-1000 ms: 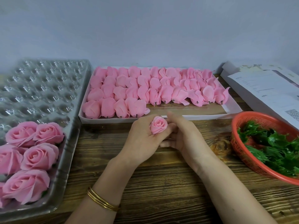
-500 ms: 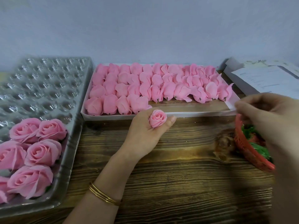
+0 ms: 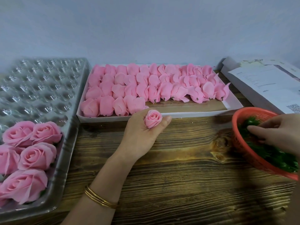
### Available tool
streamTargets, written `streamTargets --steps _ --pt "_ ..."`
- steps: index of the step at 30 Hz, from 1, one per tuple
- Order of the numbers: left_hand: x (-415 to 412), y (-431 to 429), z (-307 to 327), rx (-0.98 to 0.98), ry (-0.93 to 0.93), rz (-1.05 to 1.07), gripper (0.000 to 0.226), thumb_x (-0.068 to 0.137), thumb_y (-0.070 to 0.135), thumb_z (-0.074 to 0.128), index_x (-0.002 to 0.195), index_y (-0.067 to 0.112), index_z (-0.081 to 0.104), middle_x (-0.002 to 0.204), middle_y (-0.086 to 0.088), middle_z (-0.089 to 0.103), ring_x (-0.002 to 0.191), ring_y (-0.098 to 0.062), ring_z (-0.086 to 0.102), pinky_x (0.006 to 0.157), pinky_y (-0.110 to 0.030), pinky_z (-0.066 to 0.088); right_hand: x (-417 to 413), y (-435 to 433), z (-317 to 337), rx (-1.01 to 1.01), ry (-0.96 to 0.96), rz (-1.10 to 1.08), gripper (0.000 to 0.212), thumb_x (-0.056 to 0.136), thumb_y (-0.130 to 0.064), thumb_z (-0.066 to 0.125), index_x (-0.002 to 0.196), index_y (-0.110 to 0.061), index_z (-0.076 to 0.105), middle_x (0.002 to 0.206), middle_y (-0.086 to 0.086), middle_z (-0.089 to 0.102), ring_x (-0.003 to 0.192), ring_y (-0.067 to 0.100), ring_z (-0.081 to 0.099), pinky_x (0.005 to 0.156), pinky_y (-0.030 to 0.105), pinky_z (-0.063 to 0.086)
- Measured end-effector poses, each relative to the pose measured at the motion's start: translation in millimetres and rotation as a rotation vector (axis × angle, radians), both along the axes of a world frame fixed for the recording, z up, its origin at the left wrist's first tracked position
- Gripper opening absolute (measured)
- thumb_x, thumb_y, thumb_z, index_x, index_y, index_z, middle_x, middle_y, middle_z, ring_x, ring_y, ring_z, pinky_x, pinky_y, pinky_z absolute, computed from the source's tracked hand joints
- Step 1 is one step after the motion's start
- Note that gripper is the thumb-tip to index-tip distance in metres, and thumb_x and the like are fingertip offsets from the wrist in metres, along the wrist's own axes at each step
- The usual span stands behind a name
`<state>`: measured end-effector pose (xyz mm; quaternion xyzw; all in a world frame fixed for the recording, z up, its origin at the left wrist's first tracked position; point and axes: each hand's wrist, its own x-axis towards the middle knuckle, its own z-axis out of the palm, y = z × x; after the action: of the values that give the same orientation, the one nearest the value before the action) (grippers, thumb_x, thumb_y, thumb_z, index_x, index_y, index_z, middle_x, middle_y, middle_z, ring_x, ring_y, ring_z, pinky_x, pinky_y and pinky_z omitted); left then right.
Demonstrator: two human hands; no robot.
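Five or six finished roses (image 3: 32, 143) so far, full and ruffled, parked in the near pockets of the clear dimpled plastic tray (image 3: 40, 88) on the left, with loads of pockets still bare. Next over, a white cardboard box (image 3: 178, 114) crammed with rows of matte pink blooms (image 3: 146, 88), front row only part full. Just in front of it, left hand (image 3: 142, 132) with fingers curled round a small tight rosebud (image 3: 153, 118), held upright over the grainy wooden counter (image 3: 178, 176). Far right, right hand (image 3: 279, 130) dipped into the orange mesh basket (image 3: 238, 140) of jagged green leaves (image 3: 269, 155); can't tell whether gripping one. Probably fishing for a leaf collar to add next, so early days.
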<state>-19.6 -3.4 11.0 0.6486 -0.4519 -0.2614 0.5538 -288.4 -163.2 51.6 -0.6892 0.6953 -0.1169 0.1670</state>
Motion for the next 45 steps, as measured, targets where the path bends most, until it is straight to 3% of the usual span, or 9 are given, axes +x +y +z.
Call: streamTargets --steps 3,7,10,14,17,20,28,34,45 --pt "0 0 0 0.017 0.000 0.011 0.026 0.082 0.047 0.064 0.078 0.022 0.066 0.079 -0.008 0.068 0.083 -0.024 0.067 0.083 -0.046 0.053 17 7 5 0.015 0.074 0.045 0.031 0.076 -0.050 0.077 0.055 -0.032 0.063 0.071 0.010 0.069 0.080 0.030 0.063 0.074 0.039 0.047" --pt "1 -2 -3 0.026 0.021 0.032 0.019 0.088 0.037 0.069 0.077 0.021 0.066 0.080 -0.012 0.068 0.084 -0.030 0.067 0.083 -0.045 0.054 25 6 7 0.072 0.139 0.054 0.032 0.078 -0.048 0.077 0.057 -0.029 0.062 0.071 0.011 0.067 0.076 0.030 0.062 0.073 0.039 0.050" --pt "1 -2 -3 0.023 0.016 0.026 0.018 0.087 0.038 0.068 0.074 0.026 0.065 0.077 -0.010 0.069 0.082 -0.027 0.065 0.077 -0.030 0.050 29 5 5 0.063 0.145 0.076 0.031 0.076 -0.040 0.082 0.056 -0.028 0.062 0.067 0.002 0.058 0.063 0.020 0.052 0.054 0.029 0.037" --pt "2 -1 -3 0.011 0.025 0.013 0.026 0.083 0.046 0.066 0.076 0.021 0.066 0.078 -0.012 0.069 0.082 -0.027 0.065 0.077 -0.032 0.049 30 4 2 0.065 0.140 0.057 0.029 0.075 -0.029 0.085 0.056 -0.025 0.063 0.065 -0.001 0.053 0.059 0.016 0.046 0.049 0.025 0.029" --pt "1 -1 -2 -0.009 0.024 0.010 0.037 0.074 0.057 0.060 0.076 0.020 0.066 0.077 -0.010 0.068 0.081 -0.025 0.064 0.077 -0.030 0.049 29 3 2 0.071 0.118 0.031 0.031 0.077 -0.022 0.083 0.055 -0.026 0.062 0.065 -0.001 0.052 0.059 0.017 0.046 0.055 0.030 0.034" --pt "3 -2 -3 -0.016 0.021 0.013 0.029 0.074 0.057 0.060 0.072 0.028 0.064 0.075 -0.007 0.069 0.081 -0.024 0.065 0.076 -0.027 0.049 28 2 0 0.040 0.077 0.017 0.031 0.077 -0.016 0.082 0.055 -0.027 0.063 0.064 -0.002 0.052 0.060 0.016 0.046 0.069 0.035 0.040" --pt "4 -2 -6 -0.043 0.029 0.019 0.025 0.077 0.055 0.062 0.069 0.031 0.061 0.073 -0.006 0.068 0.078 -0.022 0.065 0.075 -0.016 0.046 18 -4 -10 -0.045 0.017 -0.013 0.022 0.076 -0.011 0.074 0.067 -0.031 0.071 0.079 0.013 0.067 0.077 0.034 0.062 0.081 0.050 0.055" --pt "3 -2 -6 -0.041 0.064 0.022 0.026 0.072 0.059 0.061 0.068 0.033 0.061 0.074 -0.005 0.068 0.080 -0.024 0.067 0.075 -0.025 0.049 -12 -30 -35 -0.133 -0.146 -0.104 0.027 0.052 -0.047 0.059 0.070 -0.068 0.059 0.088 0.004 0.066 0.085 0.036 0.067 0.077 0.057 0.058" --pt "5 -2 -6 -0.033 0.069 0.025 0.037 0.074 0.058 0.060 0.074 0.022 0.065 0.075 -0.010 0.068 0.081 -0.025 0.065 0.073 -0.012 0.045 -50 -76 -78 -0.233 -0.172 -0.120 0.044 0.050 -0.059 0.048 0.091 -0.058 0.065 0.078 -0.011 0.067 0.077 0.029 0.068 0.065 0.051 0.060"
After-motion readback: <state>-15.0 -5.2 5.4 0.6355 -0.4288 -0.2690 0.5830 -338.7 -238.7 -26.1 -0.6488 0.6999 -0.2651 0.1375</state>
